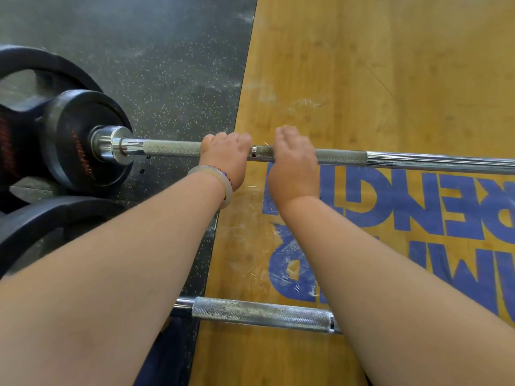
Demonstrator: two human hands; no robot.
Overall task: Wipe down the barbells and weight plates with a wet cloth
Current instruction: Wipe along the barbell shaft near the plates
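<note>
Closest, a near barbell [262, 313] lies across the seam between the speckled rubber floor [167, 51] and the wooden platform [362, 65], passing under both forearms. Beyond it, the left hand [225, 154], with a pale bracelet [223, 185] at its wrist, and the right hand [292, 165] sit side by side on the far barbell [418, 160], fingers wrapped over its knurled shaft. At the far barbell's left end, black weight plates [83, 140] stand on its sleeve.

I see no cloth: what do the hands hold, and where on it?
The far barbell, on its knurled shaft: left hand and right hand both grip it.
</note>
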